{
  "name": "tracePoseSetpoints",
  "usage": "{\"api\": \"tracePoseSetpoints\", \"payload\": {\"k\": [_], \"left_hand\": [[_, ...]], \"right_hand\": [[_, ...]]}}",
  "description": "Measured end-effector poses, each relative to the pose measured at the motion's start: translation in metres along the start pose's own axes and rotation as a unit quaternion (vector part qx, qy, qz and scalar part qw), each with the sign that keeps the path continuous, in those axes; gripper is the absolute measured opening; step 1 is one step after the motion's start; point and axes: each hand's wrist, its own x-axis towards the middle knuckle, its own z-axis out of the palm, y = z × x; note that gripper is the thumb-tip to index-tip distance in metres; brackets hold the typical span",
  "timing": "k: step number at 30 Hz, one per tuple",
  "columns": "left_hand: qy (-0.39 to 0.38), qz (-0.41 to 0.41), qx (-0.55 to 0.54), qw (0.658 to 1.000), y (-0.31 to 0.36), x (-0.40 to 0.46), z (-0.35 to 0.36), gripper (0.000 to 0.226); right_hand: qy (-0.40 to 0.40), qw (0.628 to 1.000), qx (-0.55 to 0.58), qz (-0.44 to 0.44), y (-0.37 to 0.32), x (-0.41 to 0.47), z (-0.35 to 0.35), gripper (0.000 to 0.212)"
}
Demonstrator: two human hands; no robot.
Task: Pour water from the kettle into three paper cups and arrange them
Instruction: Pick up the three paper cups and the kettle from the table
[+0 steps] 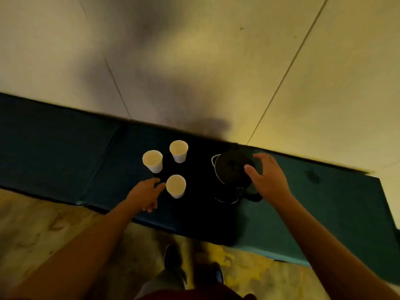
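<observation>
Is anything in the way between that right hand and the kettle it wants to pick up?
Nothing visible. The right hand hovers at the kettle, fingers spread over its lid; whether they touch is unclear. The three paper cups stand off to its left.

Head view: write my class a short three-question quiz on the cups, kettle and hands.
1. How many paper cups stand on the bench?
2. True or false: the right hand is at the kettle.
3. Which cup is the left hand closest to: A far cup, B left cup, C near cup?

Key: 1. Three. 2. True. 3. C.
</observation>
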Motion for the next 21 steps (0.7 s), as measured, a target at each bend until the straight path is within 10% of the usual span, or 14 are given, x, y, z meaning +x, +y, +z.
{"api": "tracePoseSetpoints", "payload": {"k": [9,21], "left_hand": [[-0.071,0.055,-0.103,0.991,0.001,0.027,0.013,0.044],[-0.066,0.045,-0.138,0.987,0.006,0.037,0.016,0.045]], "right_hand": [[0.043,0.978,0.061,0.194,0.044,-0.027,0.019,0.029],[0.041,0.932,0.272,0.235,0.059,-0.016,0.035,0.037]]}}
